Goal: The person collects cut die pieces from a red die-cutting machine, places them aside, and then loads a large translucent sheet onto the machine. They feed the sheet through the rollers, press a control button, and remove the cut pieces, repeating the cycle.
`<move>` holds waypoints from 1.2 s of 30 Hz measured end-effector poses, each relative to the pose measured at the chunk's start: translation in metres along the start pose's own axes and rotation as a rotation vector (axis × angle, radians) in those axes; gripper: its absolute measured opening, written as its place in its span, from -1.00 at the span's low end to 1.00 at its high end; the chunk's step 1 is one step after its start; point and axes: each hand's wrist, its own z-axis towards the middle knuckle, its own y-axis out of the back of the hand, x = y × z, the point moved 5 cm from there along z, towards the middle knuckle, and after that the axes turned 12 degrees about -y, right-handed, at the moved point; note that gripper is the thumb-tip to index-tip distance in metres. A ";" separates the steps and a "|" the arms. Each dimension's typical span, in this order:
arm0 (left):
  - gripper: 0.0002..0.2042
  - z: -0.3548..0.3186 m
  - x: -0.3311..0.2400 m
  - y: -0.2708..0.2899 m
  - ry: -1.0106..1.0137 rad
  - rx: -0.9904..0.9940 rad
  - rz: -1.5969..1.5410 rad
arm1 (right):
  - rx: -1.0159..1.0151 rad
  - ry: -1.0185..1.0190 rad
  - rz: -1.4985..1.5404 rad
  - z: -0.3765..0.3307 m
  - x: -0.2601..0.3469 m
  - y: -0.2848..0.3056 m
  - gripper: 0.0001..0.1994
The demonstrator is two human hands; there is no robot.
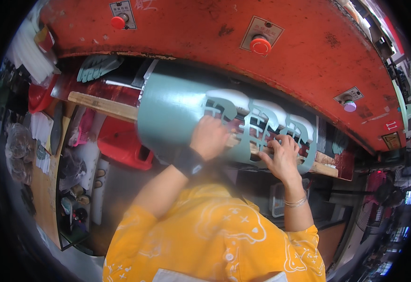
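Note:
A pale green sheet (168, 108) with curved cut-out openings lies draped over a bed beneath the red machine. White layers show along the far edges of its cut-outs. My left hand (211, 136) is over the near side of the openings, its fingers bent and smeared by motion. Whether they hold anything is not visible. On the right part of the sheet rests my right hand (284, 155), thumb and fingers apart, fingertips at the narrow strips between openings. Loose green cut pieces (97, 66) lie at the far left of the bed.
The red machine body (308, 51) spans the far side, carrying red push buttons (261, 45) and a purple one (350, 106). A wooden bar (102, 106) runs along the bed's near edge. Below stands a red plastic stool (123, 141). Bags and tools crowd the left shelf.

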 end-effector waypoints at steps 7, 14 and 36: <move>-0.90 -0.031 -0.026 0.027 -0.001 0.152 -0.095 | 0.287 -0.260 0.456 0.059 -0.004 0.024 -0.63; -0.53 -0.028 0.027 0.080 0.279 -0.266 -0.200 | -0.132 0.029 0.269 0.074 0.122 -0.038 -0.23; -0.62 -0.037 0.013 0.075 0.287 -0.133 -0.197 | 0.203 -0.171 1.811 0.008 0.065 -0.033 -0.35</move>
